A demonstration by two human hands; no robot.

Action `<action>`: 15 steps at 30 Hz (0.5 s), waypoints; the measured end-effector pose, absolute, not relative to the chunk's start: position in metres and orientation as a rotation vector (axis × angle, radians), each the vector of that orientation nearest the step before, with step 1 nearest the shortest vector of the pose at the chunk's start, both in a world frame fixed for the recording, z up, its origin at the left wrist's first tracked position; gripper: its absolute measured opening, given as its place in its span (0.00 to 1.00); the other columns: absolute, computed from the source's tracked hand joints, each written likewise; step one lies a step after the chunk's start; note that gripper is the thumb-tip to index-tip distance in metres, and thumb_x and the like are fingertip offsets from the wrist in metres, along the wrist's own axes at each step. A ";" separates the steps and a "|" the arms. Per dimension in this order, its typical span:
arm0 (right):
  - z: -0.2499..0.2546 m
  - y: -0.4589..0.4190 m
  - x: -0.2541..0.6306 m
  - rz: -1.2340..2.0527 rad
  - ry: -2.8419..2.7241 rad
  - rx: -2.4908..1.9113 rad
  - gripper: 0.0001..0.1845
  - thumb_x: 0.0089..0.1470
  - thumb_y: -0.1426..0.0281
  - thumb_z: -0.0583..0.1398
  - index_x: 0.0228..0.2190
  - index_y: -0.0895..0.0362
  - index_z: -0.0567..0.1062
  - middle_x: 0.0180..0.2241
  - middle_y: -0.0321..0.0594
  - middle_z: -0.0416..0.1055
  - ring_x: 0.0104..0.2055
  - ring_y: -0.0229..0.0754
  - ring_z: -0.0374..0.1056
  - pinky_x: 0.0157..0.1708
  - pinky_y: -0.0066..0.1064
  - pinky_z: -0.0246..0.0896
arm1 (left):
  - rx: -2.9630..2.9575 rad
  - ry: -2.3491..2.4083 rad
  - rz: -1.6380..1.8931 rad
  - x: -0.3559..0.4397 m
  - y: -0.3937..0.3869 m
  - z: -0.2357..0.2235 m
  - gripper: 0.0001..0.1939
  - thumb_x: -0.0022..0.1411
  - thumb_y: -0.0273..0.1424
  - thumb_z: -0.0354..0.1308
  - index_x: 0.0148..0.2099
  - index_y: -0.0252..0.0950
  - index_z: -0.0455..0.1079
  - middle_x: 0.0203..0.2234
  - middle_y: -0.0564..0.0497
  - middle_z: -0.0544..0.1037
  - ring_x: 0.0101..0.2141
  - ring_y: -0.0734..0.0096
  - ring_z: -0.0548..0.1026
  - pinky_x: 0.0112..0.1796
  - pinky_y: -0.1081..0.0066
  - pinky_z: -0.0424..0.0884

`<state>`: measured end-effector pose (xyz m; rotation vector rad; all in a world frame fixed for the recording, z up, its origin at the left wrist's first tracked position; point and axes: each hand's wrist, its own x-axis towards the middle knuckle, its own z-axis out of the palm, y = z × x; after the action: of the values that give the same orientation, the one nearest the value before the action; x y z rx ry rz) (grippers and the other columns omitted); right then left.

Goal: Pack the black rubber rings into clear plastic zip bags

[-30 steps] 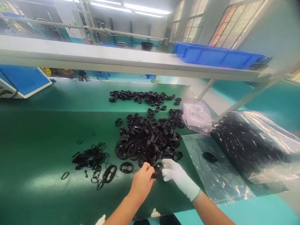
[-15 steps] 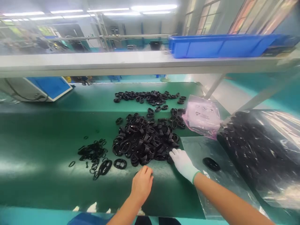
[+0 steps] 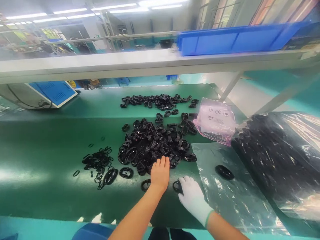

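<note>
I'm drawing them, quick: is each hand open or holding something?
Left hand: at the cable pile; grip can't be told.
Right hand: holding a coiled black cable.

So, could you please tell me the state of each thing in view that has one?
Left hand: bare, at the near side of the coil pile
Right hand: white-gloved, gripping a black coil
Coil pile: loosely heaped
Small bands: loose, some scattered
Clear sheet: spread flat
Bulging clear bag: filled with black items
Pink bag: lying down; sealing unclear
Blue bin: contents hidden
Ceiling lights: lit
</note>
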<state>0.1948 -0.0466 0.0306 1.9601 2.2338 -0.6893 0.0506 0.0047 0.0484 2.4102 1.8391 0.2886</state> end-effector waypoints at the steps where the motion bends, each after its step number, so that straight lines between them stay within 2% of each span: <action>1: 0.030 -0.047 0.196 -0.728 2.234 2.004 0.22 0.39 0.71 0.57 0.41 0.57 0.69 0.38 0.48 0.65 0.42 0.53 0.59 0.40 0.41 0.51 | 2.423 1.834 0.239 0.055 0.012 0.046 0.15 0.57 0.21 0.43 0.43 0.34 0.67 0.38 0.42 0.71 0.40 0.58 0.66 0.37 0.61 0.62; 3: 0.032 -0.045 0.201 -0.935 2.227 2.187 0.22 0.41 0.68 0.57 0.42 0.55 0.69 0.41 0.48 0.65 0.46 0.54 0.57 0.44 0.44 0.50 | 2.430 1.796 0.195 0.059 0.016 0.043 0.13 0.57 0.21 0.44 0.37 0.34 0.69 0.32 0.44 0.71 0.37 0.61 0.67 0.35 0.64 0.62; 4: 0.033 -0.045 0.202 -1.144 2.190 2.326 0.22 0.44 0.66 0.57 0.43 0.55 0.68 0.43 0.48 0.64 0.47 0.53 0.57 0.46 0.44 0.49 | 2.417 1.787 0.218 0.059 0.014 0.042 0.12 0.58 0.22 0.44 0.35 0.35 0.68 0.31 0.45 0.71 0.35 0.62 0.67 0.34 0.65 0.61; 5: 0.035 -0.044 0.202 -1.447 2.107 2.461 0.22 0.46 0.64 0.56 0.45 0.54 0.66 0.45 0.47 0.63 0.49 0.52 0.56 0.48 0.44 0.49 | 2.387 1.800 0.264 0.060 0.008 0.043 0.12 0.59 0.24 0.43 0.34 0.35 0.68 0.30 0.45 0.71 0.33 0.64 0.67 0.34 0.66 0.61; 7: 0.039 -0.041 0.198 -2.284 1.773 2.544 0.23 0.50 0.60 0.54 0.48 0.53 0.62 0.48 0.46 0.62 0.49 0.48 0.58 0.48 0.42 0.51 | 2.286 1.847 0.374 0.062 -0.008 0.049 0.11 0.60 0.27 0.43 0.33 0.36 0.67 0.29 0.46 0.70 0.30 0.67 0.67 0.32 0.68 0.60; 9: 0.045 -0.037 0.191 -3.125 1.333 2.261 0.25 0.49 0.59 0.56 0.49 0.52 0.60 0.46 0.44 0.63 0.47 0.45 0.61 0.46 0.40 0.55 | 2.153 1.864 0.466 0.064 -0.024 0.059 0.11 0.60 0.29 0.44 0.31 0.37 0.66 0.28 0.47 0.70 0.28 0.69 0.67 0.30 0.69 0.60; 10: 0.049 -0.036 0.187 -3.432 1.142 2.048 0.25 0.48 0.60 0.58 0.48 0.51 0.60 0.44 0.42 0.65 0.45 0.43 0.62 0.45 0.40 0.56 | 2.078 1.831 0.499 0.065 -0.030 0.066 0.09 0.59 0.30 0.45 0.30 0.37 0.66 0.28 0.48 0.70 0.27 0.70 0.66 0.29 0.70 0.60; 12: 0.058 -0.034 0.184 -3.762 0.886 1.638 0.26 0.45 0.62 0.61 0.46 0.52 0.62 0.41 0.41 0.67 0.42 0.42 0.64 0.44 0.40 0.57 | 1.889 1.700 0.581 0.061 -0.035 0.080 0.06 0.57 0.31 0.48 0.30 0.38 0.65 0.27 0.51 0.70 0.26 0.72 0.66 0.28 0.72 0.61; 15: 0.073 -0.035 0.187 -3.753 0.826 1.118 0.27 0.45 0.61 0.62 0.46 0.55 0.62 0.39 0.43 0.67 0.43 0.45 0.64 0.42 0.46 0.59 | 1.624 1.497 0.726 0.043 -0.028 0.099 0.08 0.57 0.30 0.49 0.38 0.40 0.67 0.30 0.53 0.71 0.28 0.74 0.68 0.31 0.73 0.64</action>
<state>0.1868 -0.0352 0.0731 1.1180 0.8264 -3.7534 0.0432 -0.0277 0.0986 1.6239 1.4974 0.7261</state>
